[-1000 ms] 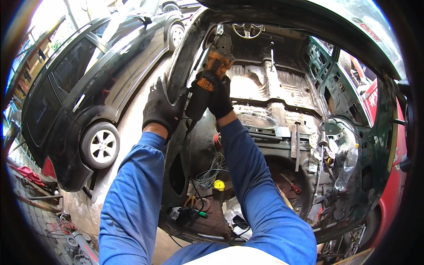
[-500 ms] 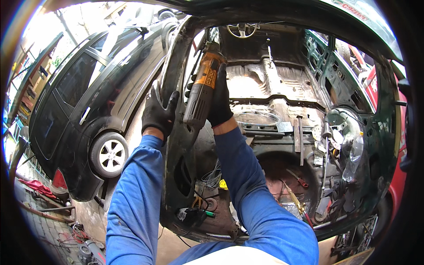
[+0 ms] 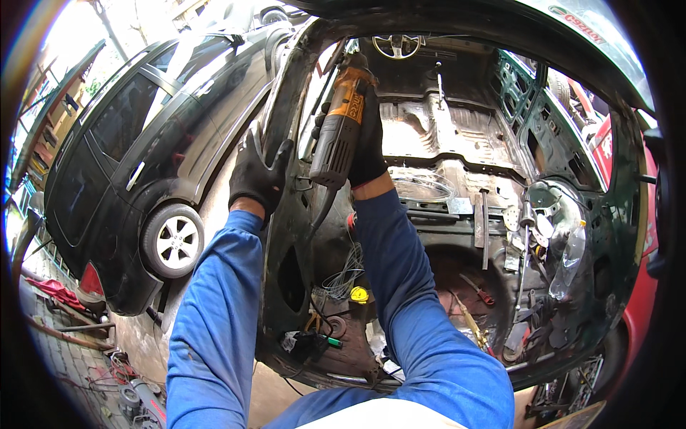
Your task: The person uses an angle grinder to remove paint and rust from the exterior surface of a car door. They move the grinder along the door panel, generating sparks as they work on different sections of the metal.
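Observation:
My right hand (image 3: 369, 143), in a black glove, is wrapped round an orange and grey angle grinder (image 3: 341, 121). The grinder stands nearly upright in the picture, its head at the far end beside the inner side of the stripped car's frame (image 3: 287, 107). From its near end a dark cord (image 3: 326, 209) hangs down. Whether the disc touches metal is hidden. On the outer side of the same frame lies my gloved left hand (image 3: 257, 175), its thumb spread from stretched fingers, holding no tool.
A dark parked car (image 3: 114, 171) stands close on the left. Inside the stripped shell lie wire coils (image 3: 344, 275), a yellow tape measure (image 3: 359, 294), metal strips (image 3: 481, 229), a plastic bottle (image 3: 568, 261) and a red-handled screwdriver (image 3: 482, 292). A steering wheel (image 3: 396, 47) is at the far end.
The grinder and my right hand have shifted slightly right and farther away, and its cord now shows. My left hand stays on the frame.

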Demonstrator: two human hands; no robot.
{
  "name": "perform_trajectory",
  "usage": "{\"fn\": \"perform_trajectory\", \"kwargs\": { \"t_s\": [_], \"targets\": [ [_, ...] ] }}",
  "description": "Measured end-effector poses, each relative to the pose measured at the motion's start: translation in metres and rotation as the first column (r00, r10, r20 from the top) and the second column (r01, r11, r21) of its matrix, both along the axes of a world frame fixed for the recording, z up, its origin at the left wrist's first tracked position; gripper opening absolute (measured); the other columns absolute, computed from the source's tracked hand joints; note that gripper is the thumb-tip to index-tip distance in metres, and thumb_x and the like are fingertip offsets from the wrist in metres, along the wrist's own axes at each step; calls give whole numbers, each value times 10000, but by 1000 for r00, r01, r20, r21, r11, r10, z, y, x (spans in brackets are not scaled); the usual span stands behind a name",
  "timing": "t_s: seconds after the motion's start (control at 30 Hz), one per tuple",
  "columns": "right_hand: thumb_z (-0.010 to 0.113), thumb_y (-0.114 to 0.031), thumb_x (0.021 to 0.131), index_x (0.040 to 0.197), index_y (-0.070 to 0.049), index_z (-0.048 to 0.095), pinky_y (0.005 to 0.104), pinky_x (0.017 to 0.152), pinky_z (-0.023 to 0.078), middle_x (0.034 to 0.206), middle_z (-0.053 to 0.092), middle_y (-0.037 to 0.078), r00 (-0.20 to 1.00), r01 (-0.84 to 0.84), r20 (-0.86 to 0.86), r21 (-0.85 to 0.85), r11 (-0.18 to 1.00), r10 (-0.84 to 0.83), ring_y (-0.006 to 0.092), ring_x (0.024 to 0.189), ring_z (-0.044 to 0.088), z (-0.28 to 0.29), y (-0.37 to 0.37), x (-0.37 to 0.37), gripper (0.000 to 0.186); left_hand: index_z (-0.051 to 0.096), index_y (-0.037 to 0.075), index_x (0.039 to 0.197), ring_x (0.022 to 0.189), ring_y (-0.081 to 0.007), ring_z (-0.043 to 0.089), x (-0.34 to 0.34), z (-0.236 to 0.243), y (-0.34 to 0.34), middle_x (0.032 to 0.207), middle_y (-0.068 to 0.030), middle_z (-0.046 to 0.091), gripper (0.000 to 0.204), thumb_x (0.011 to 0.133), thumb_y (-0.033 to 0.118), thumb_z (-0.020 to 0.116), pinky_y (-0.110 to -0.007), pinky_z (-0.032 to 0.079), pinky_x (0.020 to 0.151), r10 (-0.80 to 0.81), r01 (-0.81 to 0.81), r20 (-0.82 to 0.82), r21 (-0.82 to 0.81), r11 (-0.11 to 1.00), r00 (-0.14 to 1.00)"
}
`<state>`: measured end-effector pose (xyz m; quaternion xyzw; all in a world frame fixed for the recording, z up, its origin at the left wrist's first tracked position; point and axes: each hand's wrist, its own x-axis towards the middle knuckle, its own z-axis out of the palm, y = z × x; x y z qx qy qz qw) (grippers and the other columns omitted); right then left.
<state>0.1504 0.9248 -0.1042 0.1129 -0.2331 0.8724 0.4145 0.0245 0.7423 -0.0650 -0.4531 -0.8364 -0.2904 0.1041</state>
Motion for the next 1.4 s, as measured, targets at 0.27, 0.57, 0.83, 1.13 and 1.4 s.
{"fn": "perform_trajectory", "kwargs": {
  "t_s": [0.27,0.57,0.83,1.13,1.4],
  "targets": [
    [543,-626,1105,1287,-78,627,417,608,700,877,756,121,1000,24,-15,-46,999,-25,267,678,786,11,-5,10,584,348,-11,1685,1432,-498,562,4,3,-3,1529,-365,568,1025,1012,716,609,-526,479,1177,-10,10,14,-6,1000,1000],
    [534,-643,1100,1303,-51,650,410,663,722,948,776,136,993,-96,-69,7,995,96,267,757,807,1,8,9,637,365,-39,1666,1384,-499,592,4,5,-2,1467,-382,594,1026,1017,722,596,-536,492,1160,3,-3,-4,-44,999,1000],
    [533,-653,1097,1284,-40,657,433,652,722,971,784,152,980,-159,-118,4,987,158,298,780,816,-4,9,6,653,350,-4,1693,1459,-509,534,3,4,-1,1568,-382,525,979,1042,690,579,-526,442,1212,9,-9,12,-75,997,1000],
    [496,-675,1103,1425,3,568,475,674,700,1082,732,189,896,-307,-338,-8,952,287,336,857,780,-18,-6,5,754,349,21,1700,1468,-502,532,3,3,0,1577,-367,526,976,1038,696,588,-526,449,1206,17,-17,5,-58,998,1000],
    [475,-665,1120,1569,-43,473,535,791,696,1224,686,194,854,-354,-429,-63,933,295,368,985,763,-54,-67,29,767,335,-66,1681,1437,-484,566,3,4,-2,1521,-392,558,1088,1009,752,589,-519,469,1195,3,-2,11,-44,999,1000]
  ]
}}
